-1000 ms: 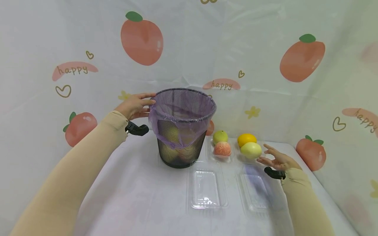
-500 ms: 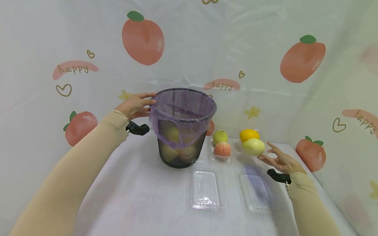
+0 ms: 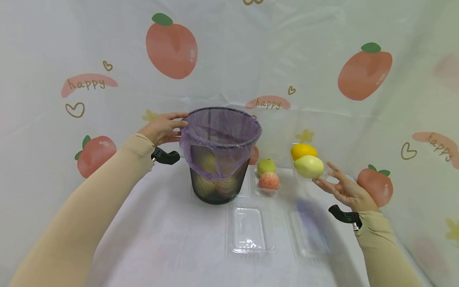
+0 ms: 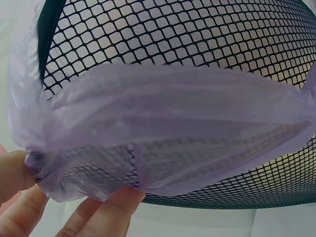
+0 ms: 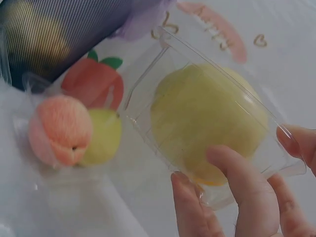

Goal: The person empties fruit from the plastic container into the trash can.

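Above the table, right side: one clear tray, held aloft, carrying a pale fruit and a yellow fruit. Right hand: pinching the tray's near right part. Left hand: fingers spread, tips touching the liner at the rim of the bin. Bin: upright, left of the tray. Handling, as judged: tray best level and supported from below, round fruit being apt to roll; the one-sided hold may let the far end sag. Left-hand pressure best light, as the liner looks thin and could slip.
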A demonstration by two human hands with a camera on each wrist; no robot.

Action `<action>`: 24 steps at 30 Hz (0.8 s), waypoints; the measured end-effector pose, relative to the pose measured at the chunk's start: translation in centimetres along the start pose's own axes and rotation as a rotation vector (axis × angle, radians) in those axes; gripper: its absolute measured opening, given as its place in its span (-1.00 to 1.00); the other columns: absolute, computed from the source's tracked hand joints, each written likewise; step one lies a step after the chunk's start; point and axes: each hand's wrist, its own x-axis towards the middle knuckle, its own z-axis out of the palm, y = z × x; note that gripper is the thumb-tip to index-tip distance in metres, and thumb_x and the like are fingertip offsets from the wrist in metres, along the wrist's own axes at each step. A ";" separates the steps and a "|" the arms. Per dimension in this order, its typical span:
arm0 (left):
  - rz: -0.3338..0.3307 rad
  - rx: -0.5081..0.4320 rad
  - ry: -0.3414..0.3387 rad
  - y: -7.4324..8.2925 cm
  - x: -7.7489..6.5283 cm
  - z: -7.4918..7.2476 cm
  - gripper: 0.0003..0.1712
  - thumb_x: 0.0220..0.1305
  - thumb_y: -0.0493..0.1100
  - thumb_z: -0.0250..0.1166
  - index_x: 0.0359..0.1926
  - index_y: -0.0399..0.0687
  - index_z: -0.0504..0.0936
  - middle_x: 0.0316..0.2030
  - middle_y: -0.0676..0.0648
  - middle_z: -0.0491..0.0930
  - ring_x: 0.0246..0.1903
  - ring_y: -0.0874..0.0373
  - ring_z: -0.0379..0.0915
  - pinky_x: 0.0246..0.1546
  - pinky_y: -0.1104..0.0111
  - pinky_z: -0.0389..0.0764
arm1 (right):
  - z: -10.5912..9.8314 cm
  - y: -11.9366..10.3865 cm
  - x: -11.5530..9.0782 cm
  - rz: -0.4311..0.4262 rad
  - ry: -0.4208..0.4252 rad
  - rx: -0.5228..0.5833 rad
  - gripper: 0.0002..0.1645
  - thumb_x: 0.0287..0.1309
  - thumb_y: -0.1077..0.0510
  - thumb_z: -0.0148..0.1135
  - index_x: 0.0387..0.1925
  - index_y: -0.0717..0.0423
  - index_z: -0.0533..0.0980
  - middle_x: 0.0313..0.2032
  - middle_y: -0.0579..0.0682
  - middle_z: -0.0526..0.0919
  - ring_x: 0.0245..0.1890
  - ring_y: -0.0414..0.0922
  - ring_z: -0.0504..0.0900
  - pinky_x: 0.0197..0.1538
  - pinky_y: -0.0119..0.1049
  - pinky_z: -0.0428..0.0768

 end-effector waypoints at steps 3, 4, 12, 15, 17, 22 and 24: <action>0.002 -0.011 0.003 -0.1 0.0 0.0 -0.36 0.49 -0.15 0.04 0.51 0.08 0.10 0.34 -0.15 0.18 0.31 -0.10 0.23 -0.15 0.49 0.63 | 1.4 1.4 0.5 -0.127 0.049 0.034 -0.53 0.49 0.21 -0.15 0.09 -0.31 0.59 0.16 0.40 0.21 0.14 0.22 0.55 0.14 -0.45 0.50; 0.001 -0.013 0.003 -0.1 0.0 0.0 -0.36 0.49 -0.15 0.04 0.51 0.08 0.10 0.33 -0.14 0.18 0.31 -0.09 0.23 -0.13 0.48 0.63 | 1.8 1.5 0.6 -0.144 0.047 0.042 -0.54 0.48 0.22 -0.14 0.09 -0.29 0.59 0.16 0.39 0.17 0.12 0.24 0.55 0.14 -0.45 0.50; -0.003 0.003 -0.001 0.0 -0.1 0.0 -0.35 0.49 -0.15 0.03 0.51 0.08 0.07 0.45 -0.20 0.07 0.38 -0.13 0.16 0.30 0.17 0.38 | 5.9 1.2 0.9 -0.155 0.061 0.032 -0.51 0.48 0.23 -0.14 0.16 -0.33 0.55 0.38 0.12 -0.22 0.11 0.26 0.54 0.22 -0.43 0.43; -0.006 0.002 -0.003 0.0 -0.1 0.0 -0.35 0.49 -0.15 0.03 0.51 0.08 0.07 0.46 -0.20 0.05 0.38 -0.14 0.15 0.30 0.17 0.37 | 7.5 1.3 1.1 -0.174 0.066 0.041 -0.51 0.47 0.24 -0.14 0.13 -0.30 0.57 0.39 -0.10 -0.46 0.07 0.29 0.55 0.21 -0.39 0.45; -0.006 -0.004 -0.005 0.1 0.0 0.0 -0.35 0.49 -0.15 0.03 0.51 0.08 0.07 0.46 -0.20 0.06 0.39 -0.14 0.14 0.31 0.17 0.37 | 8.4 1.2 1.3 -0.184 0.067 0.054 -0.49 0.46 0.26 -0.13 0.14 -0.33 0.56 0.41 -0.15 -0.50 0.05 0.31 0.56 0.20 -0.37 0.47; -0.005 -0.037 -0.019 0.1 0.0 0.1 -0.34 0.49 -0.18 0.02 0.52 0.05 0.04 0.46 -0.21 0.03 0.40 -0.17 0.09 0.34 0.14 0.32 | 10.5 0.9 1.7 -0.223 0.094 0.043 -0.45 0.42 0.30 -0.08 0.16 -0.37 0.54 0.37 -0.01 -0.18 -0.02 0.34 0.59 0.10 -0.32 0.56; -0.005 -0.042 -0.021 0.2 0.0 0.1 -0.34 0.49 -0.19 0.02 0.52 0.04 0.04 0.47 -0.21 0.02 0.40 -0.17 0.09 0.34 0.14 0.32 | 11.4 0.8 1.8 -0.248 0.111 0.024 -0.45 0.40 0.33 -0.05 0.14 -0.35 0.55 0.31 0.05 -0.03 -0.06 0.34 0.61 0.04 -0.29 0.62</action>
